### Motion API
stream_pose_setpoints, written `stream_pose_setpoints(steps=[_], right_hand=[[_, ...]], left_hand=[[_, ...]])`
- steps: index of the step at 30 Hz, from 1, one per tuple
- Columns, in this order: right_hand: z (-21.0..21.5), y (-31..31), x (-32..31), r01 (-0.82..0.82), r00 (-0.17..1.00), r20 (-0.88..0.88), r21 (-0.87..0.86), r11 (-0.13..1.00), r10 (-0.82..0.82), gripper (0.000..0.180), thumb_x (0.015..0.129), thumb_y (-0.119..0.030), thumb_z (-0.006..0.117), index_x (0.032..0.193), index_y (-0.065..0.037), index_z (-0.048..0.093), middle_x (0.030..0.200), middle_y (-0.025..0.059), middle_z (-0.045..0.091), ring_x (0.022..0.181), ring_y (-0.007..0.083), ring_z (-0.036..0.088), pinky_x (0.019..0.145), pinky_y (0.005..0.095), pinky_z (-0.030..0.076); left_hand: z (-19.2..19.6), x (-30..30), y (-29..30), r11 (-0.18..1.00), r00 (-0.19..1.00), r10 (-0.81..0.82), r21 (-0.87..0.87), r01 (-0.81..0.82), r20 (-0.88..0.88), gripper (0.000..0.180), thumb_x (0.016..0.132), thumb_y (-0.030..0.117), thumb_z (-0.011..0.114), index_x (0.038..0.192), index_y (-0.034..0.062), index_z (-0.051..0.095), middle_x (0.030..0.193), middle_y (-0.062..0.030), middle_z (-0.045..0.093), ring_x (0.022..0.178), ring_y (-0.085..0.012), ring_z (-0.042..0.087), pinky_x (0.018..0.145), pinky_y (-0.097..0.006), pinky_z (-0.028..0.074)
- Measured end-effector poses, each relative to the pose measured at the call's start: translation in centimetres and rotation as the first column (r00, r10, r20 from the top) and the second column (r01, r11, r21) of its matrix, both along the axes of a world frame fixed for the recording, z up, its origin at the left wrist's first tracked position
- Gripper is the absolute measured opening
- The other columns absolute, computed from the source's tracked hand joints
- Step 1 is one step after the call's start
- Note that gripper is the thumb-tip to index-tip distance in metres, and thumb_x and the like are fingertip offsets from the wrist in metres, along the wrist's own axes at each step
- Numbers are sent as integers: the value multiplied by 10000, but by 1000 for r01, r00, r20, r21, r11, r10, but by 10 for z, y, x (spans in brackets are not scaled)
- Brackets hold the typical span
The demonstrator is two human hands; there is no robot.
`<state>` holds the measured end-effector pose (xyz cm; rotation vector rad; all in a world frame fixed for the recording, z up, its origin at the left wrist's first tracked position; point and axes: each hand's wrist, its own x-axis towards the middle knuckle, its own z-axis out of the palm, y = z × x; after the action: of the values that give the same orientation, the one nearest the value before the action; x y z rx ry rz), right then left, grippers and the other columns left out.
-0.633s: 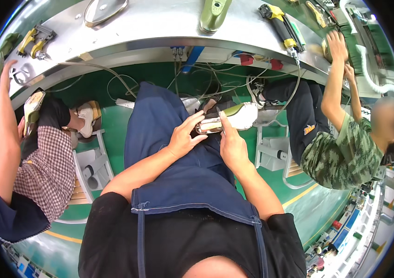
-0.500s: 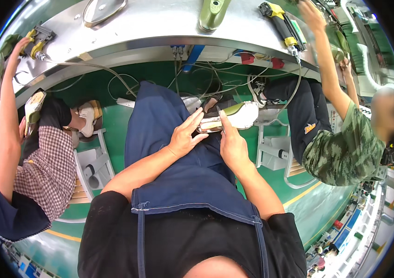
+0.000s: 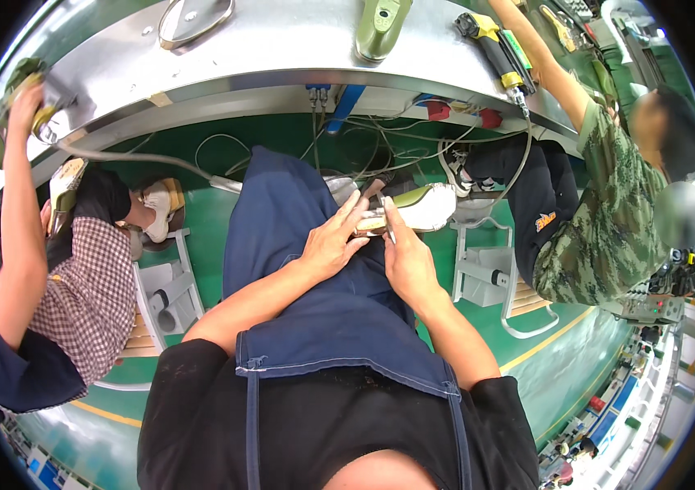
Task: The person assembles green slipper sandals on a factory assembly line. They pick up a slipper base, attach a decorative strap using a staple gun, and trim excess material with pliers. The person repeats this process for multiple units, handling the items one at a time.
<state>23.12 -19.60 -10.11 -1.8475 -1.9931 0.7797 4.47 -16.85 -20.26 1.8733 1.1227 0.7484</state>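
Note:
Over my lap, a green shoe last (image 3: 409, 199) lies sideways with its whitish sole side (image 3: 433, 208) turned up and toe to the right. My left hand (image 3: 333, 242) grips its heel end, fingers laid along it and thumb apart below. My right hand (image 3: 407, 260) is closed at the near edge of the last, index finger pointing up against it. A slim tool (image 3: 391, 236) shows between the right thumb and fingers; its kind cannot be made out. My blue apron (image 3: 274, 212) lies beneath, covering my legs.
Ahead runs a metal bench (image 3: 282, 49) carrying another green last (image 3: 382, 28), an oval metal-rimmed piece (image 3: 194, 20) and a yellow-black air tool (image 3: 494, 51). Cables (image 3: 364, 139) hang below. Co-workers sit at the left (image 3: 17, 253) and right (image 3: 609, 220), with stools beside me.
My hands stay on the last, with the right index finger and slim tool shifted slightly. The right co-worker leans closer to the bench, arm reaching farther; the left co-worker's hand has moved slightly.

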Motion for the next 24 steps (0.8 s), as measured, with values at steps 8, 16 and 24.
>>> stream_pose_setpoints(steps=[8, 16, 24], right_hand=[[-1, 9, -8, -93, 995, -26, 71, 993, 95, 724, 974, -1, 571, 1641, -169, 347, 1082, 259, 685, 886, 471, 705, 775, 558, 586], [-5, 14, -14, -213, 976, 42, 36, 976, 212, 711, 951, 2, 556, 1622, -169, 391, 1053, 260, 688, 861, 451, 719, 758, 537, 600], [-10, 8, -3, -207, 971, 126, 23, 978, 203, 692, 940, -9, 593, 1597, -112, 404, 1076, 281, 709, 912, 478, 714, 783, 555, 582]], left_hand=[[-18, 0, 4, 992, 990, 24, -126, -6, 137, 1109, 871, 210, 846, 1674, 77, 92, 1634, -125, 471, 1370, -396, 576, 1118, -474, 500], [-32, -2, 3, 990, 984, 27, -140, -2, 178, 1074, 872, 167, 854, 1657, 59, 129, 1542, -170, 564, 1364, -410, 584, 1122, -469, 491], [-21, -4, 5, 983, 973, -14, -174, 55, 230, 1043, 866, 134, 849, 1647, 72, 161, 1555, -130, 561, 1368, -390, 584, 1129, -456, 486]])
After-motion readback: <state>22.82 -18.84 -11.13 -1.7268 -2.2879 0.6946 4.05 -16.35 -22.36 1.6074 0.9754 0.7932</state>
